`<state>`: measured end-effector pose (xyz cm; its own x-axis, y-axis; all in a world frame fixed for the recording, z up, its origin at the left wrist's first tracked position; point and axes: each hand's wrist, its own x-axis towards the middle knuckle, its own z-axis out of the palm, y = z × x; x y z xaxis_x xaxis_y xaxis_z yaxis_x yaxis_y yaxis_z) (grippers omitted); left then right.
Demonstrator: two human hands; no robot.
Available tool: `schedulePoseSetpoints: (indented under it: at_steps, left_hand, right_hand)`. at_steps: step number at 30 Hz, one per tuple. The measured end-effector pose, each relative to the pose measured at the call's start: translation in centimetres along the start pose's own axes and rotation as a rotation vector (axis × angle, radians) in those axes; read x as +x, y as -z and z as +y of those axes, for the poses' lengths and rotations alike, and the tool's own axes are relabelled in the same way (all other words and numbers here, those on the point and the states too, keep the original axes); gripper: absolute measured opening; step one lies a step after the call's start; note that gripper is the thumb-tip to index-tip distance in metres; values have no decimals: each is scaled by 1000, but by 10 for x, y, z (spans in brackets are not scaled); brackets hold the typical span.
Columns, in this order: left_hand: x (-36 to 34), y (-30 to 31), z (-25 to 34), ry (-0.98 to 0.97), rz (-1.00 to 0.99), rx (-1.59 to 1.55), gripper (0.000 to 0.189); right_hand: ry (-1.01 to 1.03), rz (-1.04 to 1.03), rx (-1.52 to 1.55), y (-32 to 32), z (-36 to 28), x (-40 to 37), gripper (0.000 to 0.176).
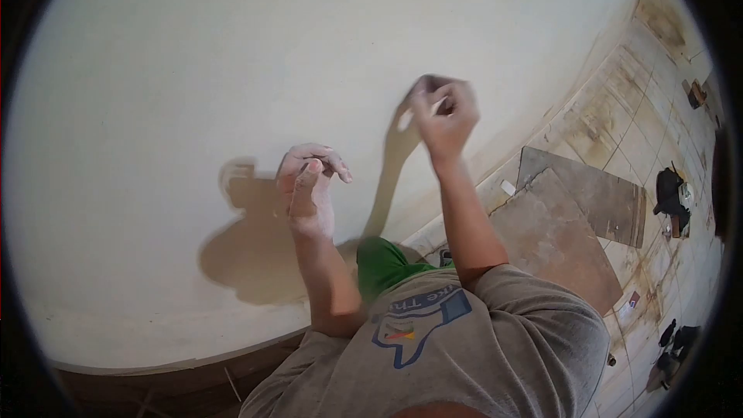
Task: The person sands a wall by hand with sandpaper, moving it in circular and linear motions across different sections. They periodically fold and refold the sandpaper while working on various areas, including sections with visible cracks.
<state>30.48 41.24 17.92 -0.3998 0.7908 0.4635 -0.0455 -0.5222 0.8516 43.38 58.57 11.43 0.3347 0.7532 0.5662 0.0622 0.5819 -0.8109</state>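
My left hand (309,187) is raised in front of the pale wall (193,70), coated in whitish dust. Its fingers are loosely bent, the thumb stands apart from the fingertips, and nothing shows in it. Higher and to the right, my right hand (446,114) is near the same wall, slightly smeared by motion. Its fingers are curled in toward the thumb, leaving a small gap in the middle. Whether anything thin is pinched there I cannot make out. Both hands cast shadows on the wall.
Two flat boards (553,236) (592,190) lie overlapping on the stained tile floor (627,120) to the right. A small white object (508,187) is by the wall's base. Dark items (672,193) and a brown block (696,94) lie farther right.
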Motion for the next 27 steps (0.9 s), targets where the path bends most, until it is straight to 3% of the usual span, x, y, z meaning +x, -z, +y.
schedulePoseSetpoints:
  at_steps: [3, 6, 8, 10, 13, 14, 15, 16, 17, 18, 21, 23, 25, 27]
  left_hand:
    - [-4, 13, 0, 106, 12, 217, 26]
    - [-9, 25, 16, 36, -20, 292, 25]
    - [-14, 24, 37, 53, 70, 427, 23]
    - [-12, 31, 49, 111, 161, 564, 23]
    - [-10, 39, 55, 229, 313, 706, 24]
    - [-6, 36, 53, 239, 367, 709, 24]
    - [-4, 32, 51, 251, 423, 713, 25]
    - [-4, 26, 49, 208, 399, 786, 24]
    - [-4, 17, 46, 164, 370, 859, 23]
    - [-2, 11, 41, 116, 337, 931, 22]
    - [11, 0, 23, -777, 118, 1079, 29]
    - [33, -3, 41, -1116, -69, 1105, 33]
    - [42, -16, 72, -998, 96, 1454, 41]
    - [57, -20, 115, -883, 120, 1817, 49]
  right_hand:
    - [197, -321, 341, -6, -19, -24, 27]
    - [264, -153, 243, 0, 8, -10, 29]
    - [53, 92, 187, 7, 46, 8, 31]
    - [-401, 222, 230, 20, 62, 26, 33]
    - [-427, 168, -24, 31, 89, 27, 34]
    - [-448, 146, 88, 24, 93, 19, 30]
    - [-270, 135, 61, 13, 94, 10, 29]
    - [-96, 122, 32, -1, 92, -3, 30]
    - [38, 79, 13, -4, 43, -3, 27]
    - [45, -34, 143, -6, 14, -10, 25]
    - [189, -358, 303, -12, -37, -30, 19]
    - [426, -414, 213, -21, -36, -43, 19]
    - [399, -273, 246, -21, -29, -24, 18]
    - [328, -91, 155, -11, -16, 1, 16]
